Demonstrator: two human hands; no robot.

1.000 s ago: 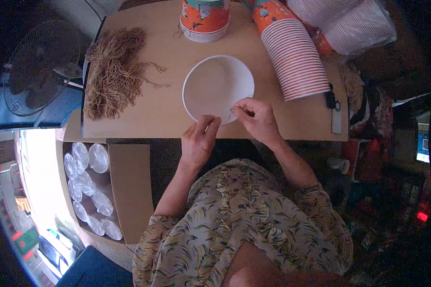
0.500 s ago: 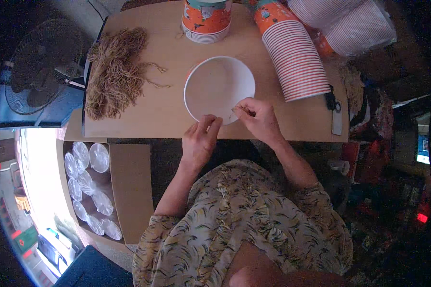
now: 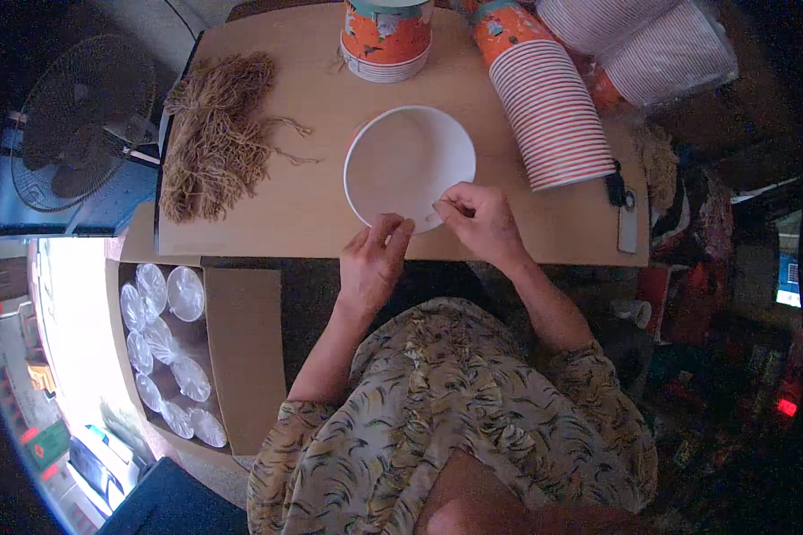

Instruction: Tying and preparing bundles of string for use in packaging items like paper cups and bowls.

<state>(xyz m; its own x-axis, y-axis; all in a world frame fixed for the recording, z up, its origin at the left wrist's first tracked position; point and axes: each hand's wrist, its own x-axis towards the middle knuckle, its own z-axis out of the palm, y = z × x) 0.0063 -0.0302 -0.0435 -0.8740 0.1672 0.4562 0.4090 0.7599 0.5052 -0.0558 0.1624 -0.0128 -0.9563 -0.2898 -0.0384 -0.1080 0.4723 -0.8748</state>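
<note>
White tub [image 3: 404, 162] faces up, likely so left hand [image 3: 372, 266] and right hand [image 3: 485, 228] reach its edge; each grip is pinched closed, contents unclear.

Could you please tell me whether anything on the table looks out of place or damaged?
Nothing looks clearly spilled or damaged. The one untidy spot is the tangled bundle of brown, twine-like fibre at the left of the flat tan tabletop: a few loose strands stray from its right side, unlike the gathered rest.
</note>
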